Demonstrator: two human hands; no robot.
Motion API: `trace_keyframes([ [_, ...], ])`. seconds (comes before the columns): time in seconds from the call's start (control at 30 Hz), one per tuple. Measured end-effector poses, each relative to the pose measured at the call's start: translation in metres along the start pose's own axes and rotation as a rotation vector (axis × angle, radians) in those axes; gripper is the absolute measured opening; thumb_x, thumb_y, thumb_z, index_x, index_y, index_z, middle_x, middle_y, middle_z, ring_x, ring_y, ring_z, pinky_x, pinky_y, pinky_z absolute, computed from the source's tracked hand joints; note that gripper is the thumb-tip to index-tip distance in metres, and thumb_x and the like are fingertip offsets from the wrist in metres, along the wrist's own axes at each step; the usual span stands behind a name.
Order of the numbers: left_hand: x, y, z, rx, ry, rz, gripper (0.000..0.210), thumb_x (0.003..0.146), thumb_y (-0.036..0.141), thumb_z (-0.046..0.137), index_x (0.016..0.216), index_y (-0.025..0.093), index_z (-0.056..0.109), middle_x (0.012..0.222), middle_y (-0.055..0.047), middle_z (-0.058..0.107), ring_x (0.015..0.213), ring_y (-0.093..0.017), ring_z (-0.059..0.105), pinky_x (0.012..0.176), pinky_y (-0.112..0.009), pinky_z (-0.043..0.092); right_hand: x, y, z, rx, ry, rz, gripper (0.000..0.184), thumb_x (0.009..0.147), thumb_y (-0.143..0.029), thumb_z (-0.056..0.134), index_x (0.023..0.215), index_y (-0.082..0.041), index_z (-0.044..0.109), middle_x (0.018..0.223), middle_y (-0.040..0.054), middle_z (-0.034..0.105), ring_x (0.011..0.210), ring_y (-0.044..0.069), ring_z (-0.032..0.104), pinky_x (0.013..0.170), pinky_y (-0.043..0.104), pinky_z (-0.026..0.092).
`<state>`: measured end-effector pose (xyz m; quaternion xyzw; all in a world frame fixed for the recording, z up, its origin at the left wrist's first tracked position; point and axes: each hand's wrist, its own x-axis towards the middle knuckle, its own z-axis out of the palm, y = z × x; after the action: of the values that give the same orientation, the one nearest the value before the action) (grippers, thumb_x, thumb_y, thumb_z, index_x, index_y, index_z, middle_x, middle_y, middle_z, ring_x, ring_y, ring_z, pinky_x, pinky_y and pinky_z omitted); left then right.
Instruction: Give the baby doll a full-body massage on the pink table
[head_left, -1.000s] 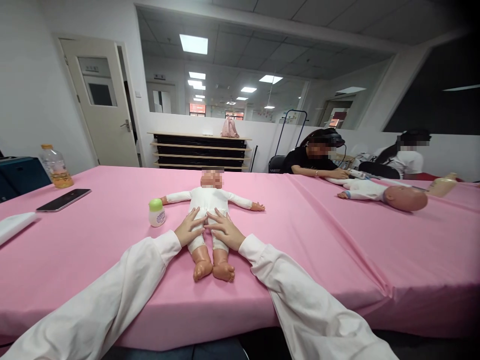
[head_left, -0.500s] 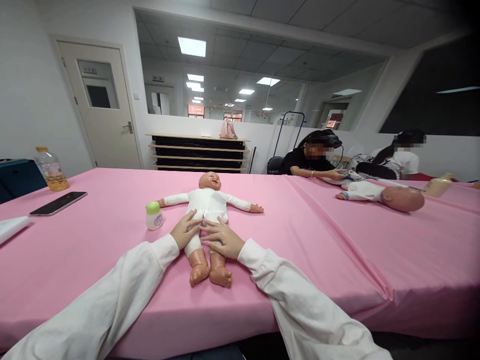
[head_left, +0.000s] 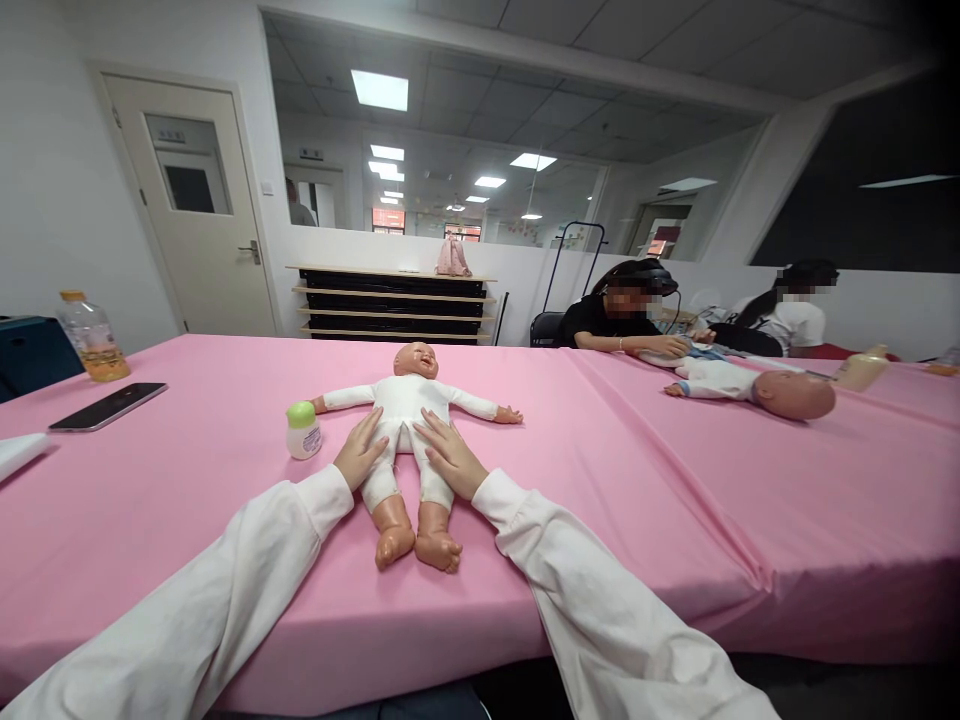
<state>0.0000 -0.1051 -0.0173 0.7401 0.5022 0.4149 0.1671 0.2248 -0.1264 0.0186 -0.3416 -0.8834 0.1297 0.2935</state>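
Note:
A baby doll (head_left: 406, 405) with a white cloth body lies on its back in front of me, arms spread and feet toward me. My left hand (head_left: 362, 452) rests on the hip and upper thigh at the doll's left-hand side in the view, fingers extended. On the opposite hip lies my right hand (head_left: 452, 455), its fingers spread flat and pointing up toward the belly. Neither hand grips anything. A small white bottle with a green cap (head_left: 303, 431) stands upright left of the doll, close to its outstretched hand.
Pink cloth covers the table (head_left: 600, 500). At the left are a phone (head_left: 109, 407), a drink bottle (head_left: 94, 338) and a white item (head_left: 21, 455). Across the table a person (head_left: 619, 310) handles another doll (head_left: 750, 385), near a pale yellow bottle (head_left: 862, 368). Another person (head_left: 787, 315) sits behind.
My hands have moved apart, from the middle of the doll's lap outward to its hips, uncovering the gap between its legs. The view has shifted slightly.

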Motion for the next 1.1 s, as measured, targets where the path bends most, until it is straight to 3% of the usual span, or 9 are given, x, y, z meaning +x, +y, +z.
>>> trace_keyframes([
  [0.13, -0.002, -0.004, 0.004, 0.029, -0.103, 0.1, 0.065, 0.085, 0.044, 0.047, 0.142, 0.015, 0.034, 0.151, -0.01, 0.024, 0.141, -0.024, 0.018, 0.116, -0.043, 0.015, 0.002, 0.012, 0.007, 0.015, -0.103, 0.002, 0.061, 0.092, -0.053, 0.031, 0.142, -0.018, 0.033, 0.154, 0.0102, 0.015, 0.143, 0.022, 0.006, 0.115, 0.05, 0.007],
  [0.33, -0.003, -0.007, 0.005, 0.029, -0.11, 0.17, 0.067, 0.084, 0.053, 0.046, 0.141, 0.019, 0.037, 0.151, -0.011, 0.025, 0.14, -0.026, 0.019, 0.115, -0.045, 0.018, -0.001, -0.002, 0.006, -0.002, -0.135, 0.022, 0.06, 0.092, -0.057, 0.027, 0.135, -0.021, 0.046, 0.154, 0.0086, 0.013, 0.143, 0.024, 0.003, 0.115, 0.052, 0.006],
  [0.57, 0.001, -0.008, 0.007, -0.007, -0.093, 0.097, 0.064, 0.088, 0.047, 0.042, 0.142, 0.013, 0.034, 0.15, -0.013, 0.026, 0.14, -0.024, 0.018, 0.116, -0.043, 0.017, -0.002, -0.017, 0.001, 0.075, -0.188, -0.079, 0.063, 0.092, -0.058, 0.012, 0.127, -0.027, 0.055, 0.141, 0.0062, 0.044, 0.141, 0.024, 0.019, 0.111, 0.06, 0.001],
  [0.73, -0.002, -0.001, 0.003, -0.026, -0.131, 0.112, 0.069, 0.085, 0.048, 0.045, 0.143, 0.012, 0.033, 0.151, -0.014, 0.023, 0.141, -0.025, 0.015, 0.115, -0.046, 0.012, 0.002, -0.001, 0.007, 0.128, -0.064, 0.023, 0.063, 0.091, -0.06, 0.02, 0.135, -0.024, 0.046, 0.151, 0.0074, 0.024, 0.143, 0.024, 0.011, 0.114, 0.054, 0.005],
  [0.83, -0.008, 0.013, -0.005, -0.002, -0.232, 0.147, 0.069, 0.081, 0.049, 0.051, 0.14, 0.015, 0.038, 0.15, -0.013, 0.024, 0.141, -0.029, 0.014, 0.113, -0.054, 0.009, 0.004, 0.006, 0.009, 0.141, -0.061, 0.072, 0.062, 0.091, -0.057, 0.027, 0.138, -0.019, 0.041, 0.153, 0.0095, 0.019, 0.143, 0.023, 0.007, 0.115, 0.051, 0.007],
  [0.9, -0.013, 0.022, -0.009, 0.0, -0.309, 0.182, 0.063, 0.08, 0.046, 0.053, 0.136, 0.018, 0.046, 0.146, -0.011, 0.033, 0.14, -0.031, 0.016, 0.111, -0.059, 0.007, 0.003, 0.005, 0.009, 0.124, -0.084, 0.068, 0.055, 0.092, -0.052, 0.034, 0.135, -0.019, 0.046, 0.152, 0.0094, 0.02, 0.143, 0.024, 0.007, 0.115, 0.052, 0.007],
  [1.0, -0.019, 0.031, -0.014, -0.061, -0.361, 0.226, 0.05, 0.079, 0.041, 0.054, 0.126, 0.022, 0.057, 0.135, -0.008, 0.05, 0.138, -0.032, 0.025, 0.11, -0.061, 0.006, 0.001, -0.003, 0.005, 0.076, -0.111, 0.03, 0.038, 0.089, -0.041, 0.048, 0.118, -0.021, 0.062, 0.148, 0.0089, 0.031, 0.142, 0.027, 0.012, 0.113, 0.057, 0.009],
  [1.1, -0.022, 0.035, -0.019, -0.216, -0.366, 0.205, 0.042, 0.079, 0.04, 0.055, 0.115, 0.023, 0.065, 0.12, -0.007, 0.063, 0.128, -0.031, 0.043, 0.111, -0.057, 0.013, -0.002, -0.016, 0.0, 0.074, -0.135, -0.044, 0.023, 0.087, -0.031, 0.054, 0.099, -0.02, 0.07, 0.123, 0.0088, 0.061, 0.134, 0.028, 0.035, 0.111, 0.061, 0.009],
])
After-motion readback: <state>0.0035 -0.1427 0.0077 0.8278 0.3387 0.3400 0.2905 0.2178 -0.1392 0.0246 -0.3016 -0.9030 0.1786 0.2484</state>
